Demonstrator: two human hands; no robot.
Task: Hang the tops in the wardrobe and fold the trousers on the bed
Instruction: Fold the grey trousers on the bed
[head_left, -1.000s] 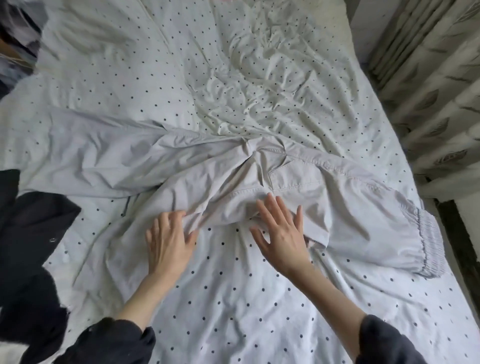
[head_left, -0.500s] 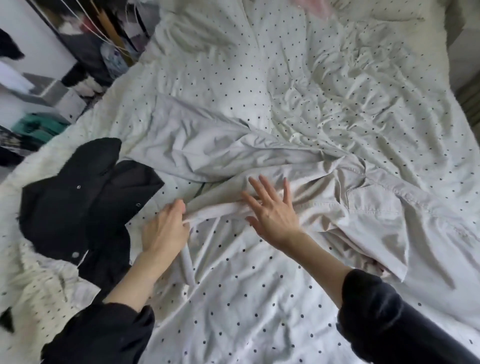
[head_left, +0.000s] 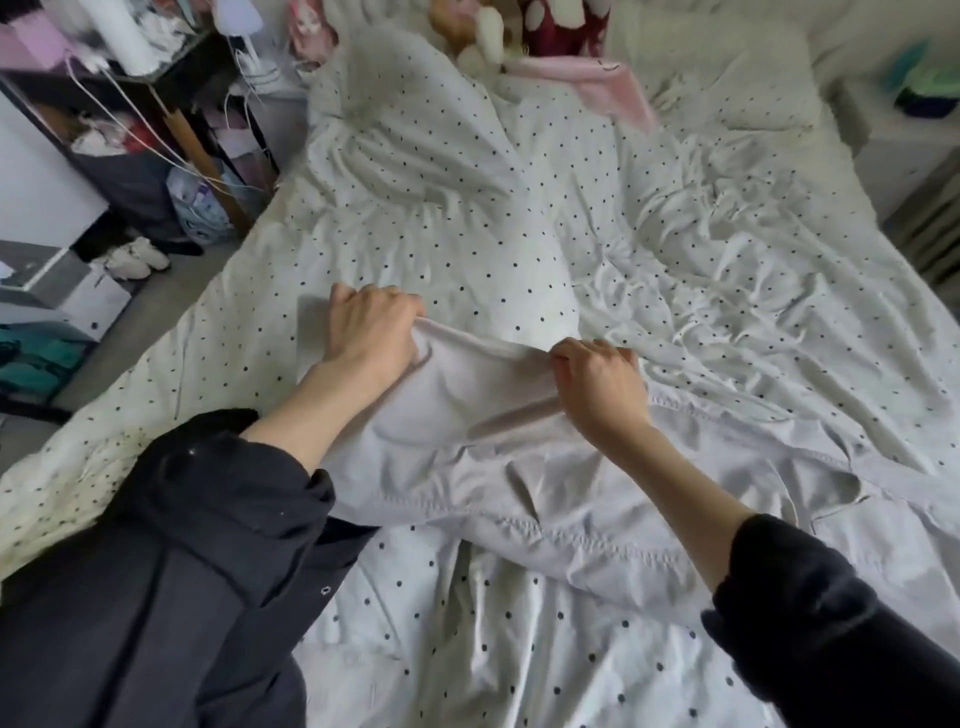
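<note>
Polka-dot bed nearest you, dark top lying at near left, not yet hung. Pale grey trousers spread across bed middle, running off right. Your left hand curled on raised fabric edge; your right hand pinching same edge, stretched taut between them. Judgement: first fold just under way, trousers still mostly unfolded; hanging still left. Beyond: rumpled duvet, pillow, soft toys, cluttered shelf far left. No wardrobe in view.
</note>
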